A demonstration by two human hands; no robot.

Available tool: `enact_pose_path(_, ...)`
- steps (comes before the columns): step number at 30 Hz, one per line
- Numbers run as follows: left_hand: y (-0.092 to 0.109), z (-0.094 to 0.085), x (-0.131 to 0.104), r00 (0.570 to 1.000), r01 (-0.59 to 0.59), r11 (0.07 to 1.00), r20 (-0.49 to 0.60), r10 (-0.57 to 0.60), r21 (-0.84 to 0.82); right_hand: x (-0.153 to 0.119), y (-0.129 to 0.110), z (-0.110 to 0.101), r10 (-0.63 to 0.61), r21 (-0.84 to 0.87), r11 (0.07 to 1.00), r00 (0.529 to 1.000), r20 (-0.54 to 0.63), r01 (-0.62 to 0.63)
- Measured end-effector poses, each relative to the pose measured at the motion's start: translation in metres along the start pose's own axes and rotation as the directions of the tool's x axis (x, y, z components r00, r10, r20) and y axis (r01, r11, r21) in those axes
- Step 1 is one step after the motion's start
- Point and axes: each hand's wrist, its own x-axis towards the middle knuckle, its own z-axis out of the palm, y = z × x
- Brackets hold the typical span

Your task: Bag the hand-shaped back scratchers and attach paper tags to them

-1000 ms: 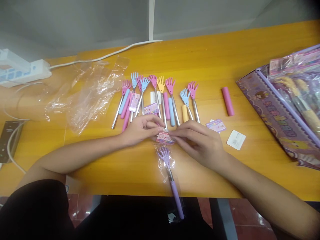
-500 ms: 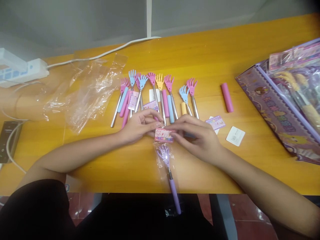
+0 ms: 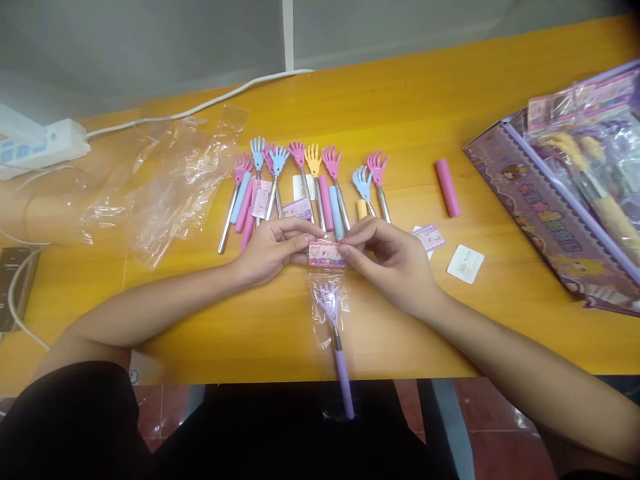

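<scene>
A purple back scratcher (image 3: pixel 342 373) lies inside a clear plastic bag, its claw end toward me and its handle reaching past the table's front edge. At the bag's top is a pink printed header card (image 3: pixel 327 255). My left hand (image 3: pixel 275 250) pinches the card's left side between thumb and fingers. On the other side, my right hand (image 3: pixel 393 260) grips the right corner with thumb and fingertips. Just beyond my hands lie several unwrapped back scratchers with metal rods and pink, blue or yellow claws, such as a yellow one (image 3: pixel 313 160), among loose coloured handle sleeves.
Crumpled clear plastic bags (image 3: pixel 175 193) cover the left of the table (image 3: pixel 400 120). A white power strip (image 3: pixel 45 147) with a cable sits at far left. At right are a pink tube (image 3: pixel 447 188), a white card (image 3: pixel 465 264) and a purple display box (image 3: pixel 535 213) holding wrapped scratchers.
The view has shifted slightly. Both hands still hold the header card, and the right fingers have drawn back to its right corner, uncovering more of it.
</scene>
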Motion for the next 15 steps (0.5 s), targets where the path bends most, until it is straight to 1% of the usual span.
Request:
enact_pose_path(2,0.0002,0.0002,-0.0001,1.0,-0.014,1.0,0.01,0.014,-0.016,0.0011,0.0004,0.0007,-0.023,-0.007,1.0,1.0,-0.012,0.023)
enact_pose_path(5,-0.0002,-0.0004,-0.0004,0.999,-0.031,0.999,0.019,0.032,-0.023,0.0033,-0.0013,-0.002,-0.12,-0.134,0.984,0.993,0.008,0.12)
enact_pose_path(8,-0.0015,-0.0013,-0.0005,0.999,-0.031,1.0,0.015,0.031,-0.005,0.0045,-0.0048,-0.007,-0.235,-0.296,0.923,0.969,0.076,0.247)
enact_pose_path(10,-0.0021,-0.0015,-0.0004,1.0,-0.028,1.0,0.013,0.028,0.003,0.0044,-0.0065,-0.009,-0.292,-0.359,0.878,0.949,0.121,0.316)
enact_pose_path(12,-0.0021,-0.0011,-0.0003,1.0,-0.022,1.0,0.017,0.022,0.011,0.004,-0.0068,-0.0091,-0.321,-0.387,0.849,0.933,0.163,0.36)
enact_pose_path(15,-0.0013,-0.0003,-0.0005,1.0,-0.005,1.0,0.028,0.005,0.022,0.0035,-0.0048,-0.0073,-0.332,-0.399,0.83,0.92,0.206,0.389)
